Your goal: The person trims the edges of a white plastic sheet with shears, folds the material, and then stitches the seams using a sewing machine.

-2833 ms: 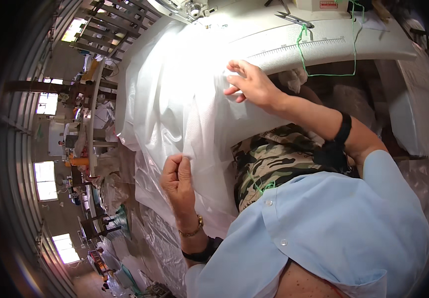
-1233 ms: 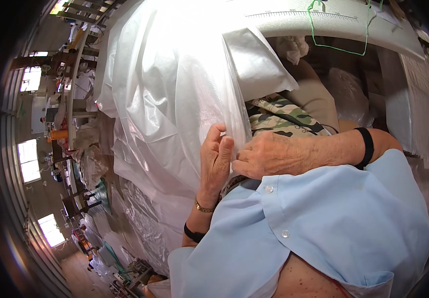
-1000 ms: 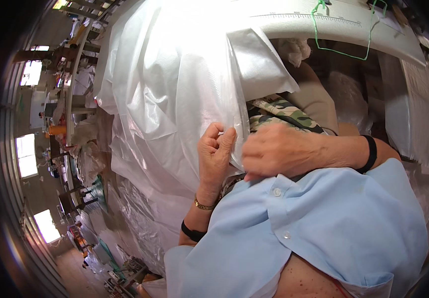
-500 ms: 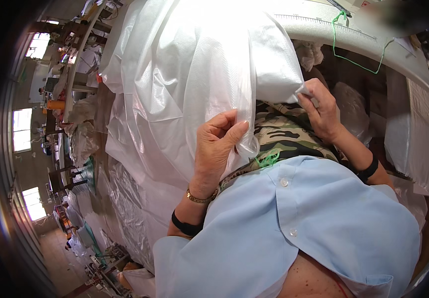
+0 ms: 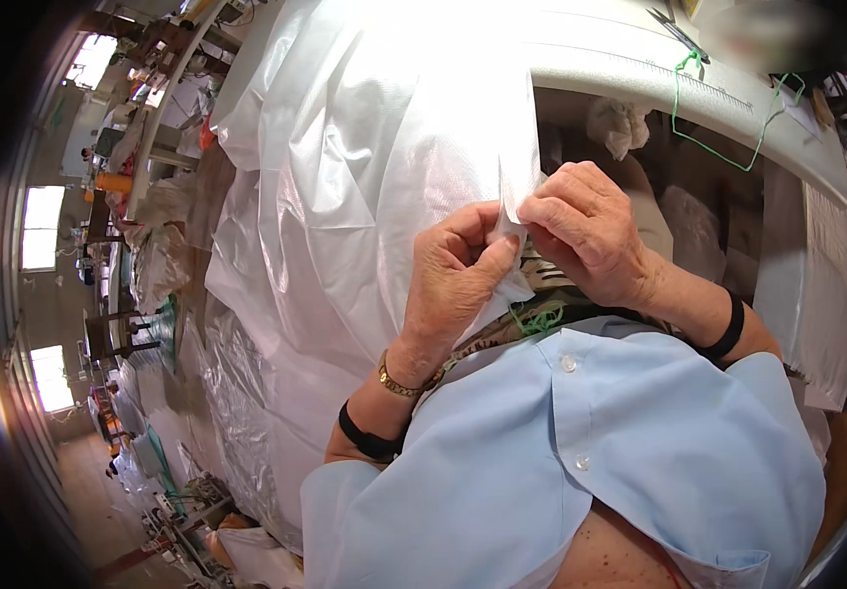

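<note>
A large sheet of white woven plastic fabric [image 5: 345, 187] drapes over the table edge and down across my lap in loose folds. My left hand [image 5: 458, 270] pinches its right-hand edge between thumb and fingers. Close beside it, my right hand [image 5: 590, 231] is closed on the same edge, a little higher, where a narrow fold stands up between the two hands. The fingertips of both hands nearly meet. Some green string [image 5: 541, 320] lies at my waist, just below the hands.
A white table edge with a ruler scale [image 5: 679, 79] runs along the far right. Snips [image 5: 679, 31] lie on it, with a green cord [image 5: 677, 108] hanging down. Clear plastic sheeting [image 5: 237, 412] is heaped at left. A stack of white sheets [image 5: 811, 294] stands at right.
My right hand has moved left, bringing the fabric's corner over to my left hand. The flap that stretched to the right is now folded in. My left hand has shifted slightly right.
</note>
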`<state>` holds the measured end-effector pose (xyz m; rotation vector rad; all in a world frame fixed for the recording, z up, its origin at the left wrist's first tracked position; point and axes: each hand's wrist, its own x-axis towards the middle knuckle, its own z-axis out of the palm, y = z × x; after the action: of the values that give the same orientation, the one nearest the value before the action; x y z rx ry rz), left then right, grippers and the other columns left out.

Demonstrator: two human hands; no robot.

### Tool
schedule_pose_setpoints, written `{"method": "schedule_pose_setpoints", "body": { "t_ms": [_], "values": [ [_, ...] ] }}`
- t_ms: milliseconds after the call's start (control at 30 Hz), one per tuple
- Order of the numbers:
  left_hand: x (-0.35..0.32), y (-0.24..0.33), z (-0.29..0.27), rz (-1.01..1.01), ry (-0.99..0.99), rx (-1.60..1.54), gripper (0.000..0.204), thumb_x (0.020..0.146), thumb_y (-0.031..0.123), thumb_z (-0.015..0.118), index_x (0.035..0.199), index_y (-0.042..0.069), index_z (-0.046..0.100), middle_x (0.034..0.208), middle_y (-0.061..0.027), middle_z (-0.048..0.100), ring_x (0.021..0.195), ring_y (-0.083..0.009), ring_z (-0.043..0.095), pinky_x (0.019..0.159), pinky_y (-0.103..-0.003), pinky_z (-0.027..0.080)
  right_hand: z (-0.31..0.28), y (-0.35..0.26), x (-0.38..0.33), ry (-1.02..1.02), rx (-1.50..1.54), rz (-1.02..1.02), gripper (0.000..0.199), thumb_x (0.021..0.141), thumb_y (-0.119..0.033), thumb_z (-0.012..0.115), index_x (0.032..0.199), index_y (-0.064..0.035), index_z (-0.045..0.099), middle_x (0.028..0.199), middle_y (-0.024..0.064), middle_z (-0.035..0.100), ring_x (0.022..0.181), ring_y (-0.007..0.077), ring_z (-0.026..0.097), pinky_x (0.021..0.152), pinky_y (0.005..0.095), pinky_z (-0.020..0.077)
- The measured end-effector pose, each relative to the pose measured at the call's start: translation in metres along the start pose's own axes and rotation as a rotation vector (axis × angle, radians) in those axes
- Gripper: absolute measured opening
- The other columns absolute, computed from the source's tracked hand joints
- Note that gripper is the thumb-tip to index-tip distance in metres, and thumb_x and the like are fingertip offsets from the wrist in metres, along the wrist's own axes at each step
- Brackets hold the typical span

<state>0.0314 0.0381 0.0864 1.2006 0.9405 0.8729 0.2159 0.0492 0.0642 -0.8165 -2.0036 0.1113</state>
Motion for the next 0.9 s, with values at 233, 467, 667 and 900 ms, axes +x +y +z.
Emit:
{"method": "schedule_pose_setpoints", "body": {
  "t_ms": [233,467,667,900],
  "values": [
    [0.003,-0.004,-0.009,-0.035,0.023,-0.076,0.022,0.09,0.008,0.059,0.109,-0.002,0.059,0.082,0.0007,0.063,0.063,-0.0002,0.052,0.049,-0.016,0.039,0.006,-0.002,0.006,-0.015,-0.083,-0.096,0.021,0.072,-0.011,0.069,0.089,-0.0062,0.06,0.078,0.0035,0.052,0.075,0.0211,0.057,0.068,0.0344,0.0448],
    [0.018,-0.001,-0.014,0.107,0.162,-0.026,0.008,0.095,0.008,0.059,0.091,0.002,0.062,0.072,0.0067,0.055,0.061,0.0005,0.044,0.048,-0.018,0.032,0.02,0.02,0.003,-0.056,0.211,-0.118,0.016,0.079,-0.009,0.068,0.093,-0.0053,0.061,0.083,0.0057,0.06,0.075,0.0233,0.059,0.067,0.0325,0.0467],
    [0.018,0.077,-0.041,0.566,0.282,0.988,0.009,0.089,0.003,0.063,0.081,0.002,0.059,0.061,-0.0014,0.051,0.051,-0.0091,0.045,0.048,-0.026,0.037,0.072,0.062,0.048,0.224,0.451,0.848,0.032,0.086,-0.015,0.061,0.114,-0.0008,0.056,0.1,0.0152,0.063,0.087,0.0291,0.061,0.079,0.0375,0.0497],
    [0.036,0.096,-0.021,0.608,-0.391,1.32,0.009,0.079,0.002,0.06,0.074,0.003,0.052,0.06,-0.0127,0.057,0.053,-0.0294,0.06,0.049,-0.039,0.045,0.175,0.061,0.068,-0.398,0.707,0.563,0.032,0.085,-0.016,0.059,0.113,-0.0023,0.059,0.109,0.0189,0.062,0.097,0.0315,0.06,0.088,0.04,0.0478]
  ]
}}
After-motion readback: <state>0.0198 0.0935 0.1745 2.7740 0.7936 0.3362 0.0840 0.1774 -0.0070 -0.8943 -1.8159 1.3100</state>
